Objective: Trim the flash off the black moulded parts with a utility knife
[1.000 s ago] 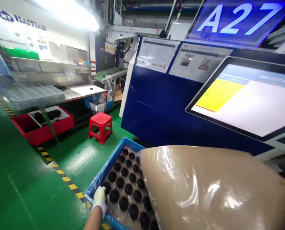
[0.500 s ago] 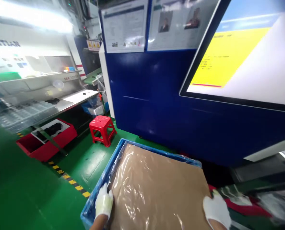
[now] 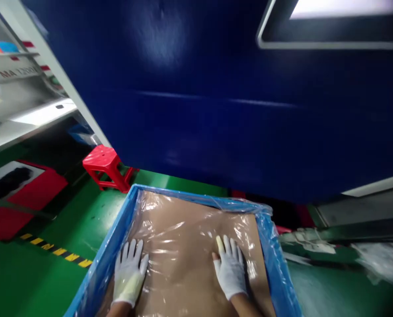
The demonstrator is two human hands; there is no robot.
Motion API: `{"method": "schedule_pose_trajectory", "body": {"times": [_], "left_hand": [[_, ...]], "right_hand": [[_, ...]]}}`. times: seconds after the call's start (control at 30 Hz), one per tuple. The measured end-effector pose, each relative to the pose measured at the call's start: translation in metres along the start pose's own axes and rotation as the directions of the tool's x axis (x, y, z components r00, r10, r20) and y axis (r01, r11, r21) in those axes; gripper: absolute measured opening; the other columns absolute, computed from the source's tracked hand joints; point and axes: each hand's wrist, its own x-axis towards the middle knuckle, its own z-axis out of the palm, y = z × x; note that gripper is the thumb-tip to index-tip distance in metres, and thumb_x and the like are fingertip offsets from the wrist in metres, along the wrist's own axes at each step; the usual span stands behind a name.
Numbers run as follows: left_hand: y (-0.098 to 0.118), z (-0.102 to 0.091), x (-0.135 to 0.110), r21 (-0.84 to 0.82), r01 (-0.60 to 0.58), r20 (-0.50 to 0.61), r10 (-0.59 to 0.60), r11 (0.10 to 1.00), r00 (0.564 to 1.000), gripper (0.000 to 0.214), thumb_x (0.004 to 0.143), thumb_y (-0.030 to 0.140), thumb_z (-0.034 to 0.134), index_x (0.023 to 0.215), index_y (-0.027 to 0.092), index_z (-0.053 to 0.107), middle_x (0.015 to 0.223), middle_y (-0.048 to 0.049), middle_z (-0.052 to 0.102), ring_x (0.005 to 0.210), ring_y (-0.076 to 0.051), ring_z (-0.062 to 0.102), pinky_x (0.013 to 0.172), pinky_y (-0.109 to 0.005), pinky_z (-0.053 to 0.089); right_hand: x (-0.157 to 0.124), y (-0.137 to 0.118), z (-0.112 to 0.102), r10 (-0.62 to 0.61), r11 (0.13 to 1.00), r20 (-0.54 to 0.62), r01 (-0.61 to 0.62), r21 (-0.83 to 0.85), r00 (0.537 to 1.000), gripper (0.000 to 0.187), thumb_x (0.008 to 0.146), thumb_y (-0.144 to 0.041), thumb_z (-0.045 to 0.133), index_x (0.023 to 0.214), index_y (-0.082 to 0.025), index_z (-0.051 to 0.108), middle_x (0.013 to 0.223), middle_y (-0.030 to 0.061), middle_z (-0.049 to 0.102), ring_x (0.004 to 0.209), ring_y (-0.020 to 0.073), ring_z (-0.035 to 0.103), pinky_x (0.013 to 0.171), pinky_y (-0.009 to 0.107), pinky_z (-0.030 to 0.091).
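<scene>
Clear plastic film (image 3: 163,253) lies over a brown cardboard sheet (image 3: 190,277) inside a blue crate (image 3: 115,231). My left hand (image 3: 128,270), in a white glove, rests flat on the film near the crate's left wall, fingers stretched out. Further right, my right hand (image 3: 231,268) lies flat on the film too, fingers spread, its glove leaving the thumb tip bare. Neither hand grips anything. The film also hangs over the crate's right and far rims.
A red stool (image 3: 105,165) stands beyond the crate's far left corner. Behind the crate rises a blue machine panel (image 3: 190,132). At the left are a red bin (image 3: 34,198) and yellow-black floor tape (image 3: 57,251). Crumpled clear plastic (image 3: 384,262) lies at the right.
Both hands have moved from the sides of the cardboard onto the film and now press flat. Film now covers the right rim. The view has tilted down and come closer to the crate.
</scene>
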Motion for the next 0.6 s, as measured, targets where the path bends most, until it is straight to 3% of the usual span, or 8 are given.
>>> {"method": "schedule_pose_trajectory", "body": {"times": [0.1,0.2,0.3,0.4,0.5,0.6], "left_hand": [[0.0,-0.004,0.003,-0.041,0.034,0.056,-0.032,0.999,0.998,0.05,0.089,0.036,0.037,0.132,0.016,0.049,0.142,-0.0116,0.043,0.136,-0.03,0.025,0.112,-0.046,0.014],[-0.005,-0.026,-0.004,-0.083,0.071,0.091,-0.063,0.994,0.994,0.05,0.091,0.037,0.033,0.132,0.014,0.048,0.141,-0.0111,0.044,0.135,-0.026,0.029,0.112,-0.04,0.018],[-0.021,-0.045,-0.024,-0.256,0.321,0.205,-0.273,0.912,0.94,0.054,0.091,0.044,0.03,0.137,0.016,0.039,0.142,-0.0092,0.043,0.133,-0.022,0.035,0.112,-0.034,0.022],[-0.036,-0.046,-0.045,-0.34,0.545,0.358,-0.43,0.767,0.829,0.059,0.09,0.047,0.029,0.14,0.015,0.034,0.144,-0.0106,0.041,0.133,-0.025,0.035,0.112,-0.035,0.024],[-0.043,-0.031,-0.053,-0.338,0.599,0.405,-0.462,0.726,0.789,0.058,0.09,0.041,0.03,0.141,0.013,0.03,0.145,-0.0109,0.039,0.134,-0.022,0.033,0.112,-0.03,0.023],[-0.046,-0.011,-0.053,-0.333,0.634,0.423,-0.49,0.698,0.762,0.058,0.09,0.037,0.03,0.142,0.011,0.027,0.145,-0.011,0.039,0.135,-0.019,0.03,0.112,-0.027,0.019]], "right_hand": [[0.009,0.0,-0.002,-0.003,1.0,0.078,0.001,0.028,0.997,0.051,0.088,-0.029,0.041,0.137,-0.015,0.041,0.144,0.0121,0.04,0.134,0.0339,0.028,0.11,0.049,0.019],[0.016,0.0,-0.019,-0.007,0.998,0.1,0.0,0.068,0.995,0.047,0.089,-0.028,0.04,0.132,-0.012,0.046,0.14,0.0139,0.044,0.131,0.0338,0.032,0.108,0.049,0.022],[0.037,-0.025,-0.04,-0.061,0.989,0.102,0.046,0.141,0.993,0.044,0.089,-0.023,0.035,0.129,-0.01,0.048,0.135,0.0165,0.049,0.125,0.0317,0.04,0.105,0.046,0.028],[0.076,-0.095,-0.054,-0.277,0.932,0.103,0.242,0.269,0.955,0.045,0.088,-0.023,0.041,0.133,-0.023,0.044,0.14,0.005,0.045,0.126,0.0234,0.037,0.106,0.035,0.027],[0.12,-0.189,-0.049,-0.513,0.809,0.091,0.444,0.386,0.854,0.043,0.086,-0.041,0.048,0.129,-0.037,0.045,0.143,-0.0066,0.04,0.13,0.02,0.032,0.106,0.032,0.025],[0.146,-0.26,-0.022,-0.561,0.777,0.128,0.466,0.424,0.818,0.051,0.085,-0.045,0.05,0.132,-0.025,0.046,0.145,0.0052,0.038,0.133,0.0294,0.025,0.109,0.045,0.016]]}}
